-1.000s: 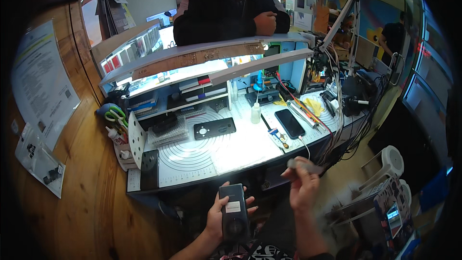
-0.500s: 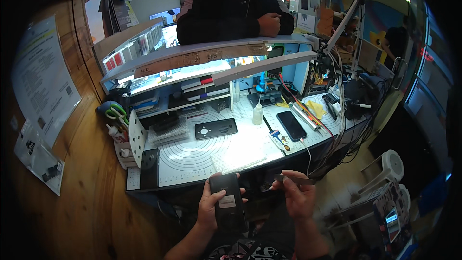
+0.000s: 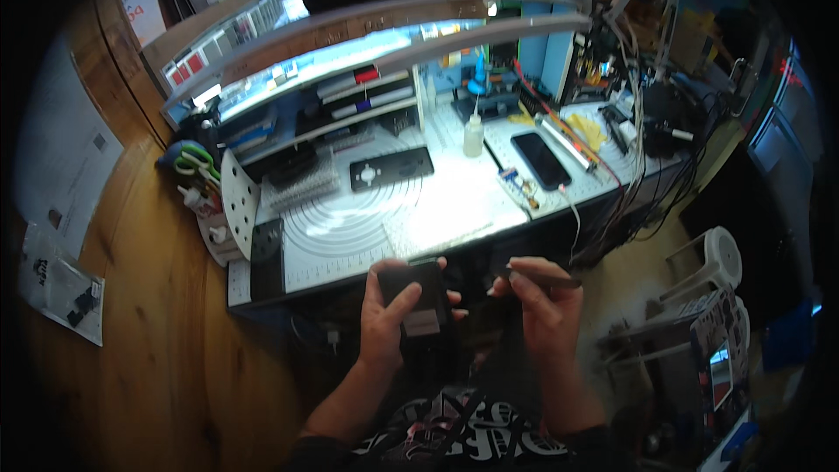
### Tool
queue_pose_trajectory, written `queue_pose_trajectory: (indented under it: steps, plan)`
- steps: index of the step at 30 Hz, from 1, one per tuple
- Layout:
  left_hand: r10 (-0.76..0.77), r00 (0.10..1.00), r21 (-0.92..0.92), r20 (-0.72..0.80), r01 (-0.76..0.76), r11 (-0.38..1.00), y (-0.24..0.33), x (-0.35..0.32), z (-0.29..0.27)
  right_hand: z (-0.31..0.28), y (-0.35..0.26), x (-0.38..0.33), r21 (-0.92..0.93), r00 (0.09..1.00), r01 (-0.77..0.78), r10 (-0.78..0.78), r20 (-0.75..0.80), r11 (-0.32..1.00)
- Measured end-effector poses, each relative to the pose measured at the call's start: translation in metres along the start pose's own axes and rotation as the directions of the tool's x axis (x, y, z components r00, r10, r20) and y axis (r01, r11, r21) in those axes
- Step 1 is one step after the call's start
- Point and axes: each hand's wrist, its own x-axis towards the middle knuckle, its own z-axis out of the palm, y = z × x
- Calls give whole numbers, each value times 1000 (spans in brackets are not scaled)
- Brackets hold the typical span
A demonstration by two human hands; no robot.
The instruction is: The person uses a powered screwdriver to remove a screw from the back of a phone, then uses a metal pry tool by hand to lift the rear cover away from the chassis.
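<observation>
My left hand (image 3: 381,323) is wrapped round a dark, phone-shaped device (image 3: 434,295), its thumb lying across the flat face above a pale label. My right hand (image 3: 549,306) pinches a thin, flat, blade-like tool (image 3: 561,281) between thumb and fingers. The tool is apart from the device, to its right. Both hands are in front of the workbench's near edge. Motion blur hides the finer details of the device. On the bench mat lies a black phone back cover (image 3: 411,166) with camera holes.
A dark phone (image 3: 542,160) with a white cable lies on the bench's right side, near a dropper bottle (image 3: 473,136). Bubble wrap (image 3: 301,185), a dark flat panel (image 3: 267,253) and a holder with green scissors (image 3: 194,160) are on the left. A white stool (image 3: 721,253) stands right.
The view has tilted downward, so bench and person opposite sit higher in the picture. Both hands appear higher too, still holding the same device and tool.
</observation>
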Motion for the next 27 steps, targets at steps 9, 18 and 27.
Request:
queue_pose_trajectory:
  steps: [9, 18, 27]
  plan:
    - [89, 991, 127, 95, -101, 987, -3, -16, 6, 39, -1, -21, -9, 992, -124, 124, -4, 992]
    - [131, 987, 78, 97, -139, 987, -9, -21, -7, 46, 11, -24, -44, 991, -134, 133, -16, 990]
    - [158, 983, 99, 93, -167, 981, -15, -24, -13, 44, 14, -25, -87, 996, -91, 93, 16, 992]
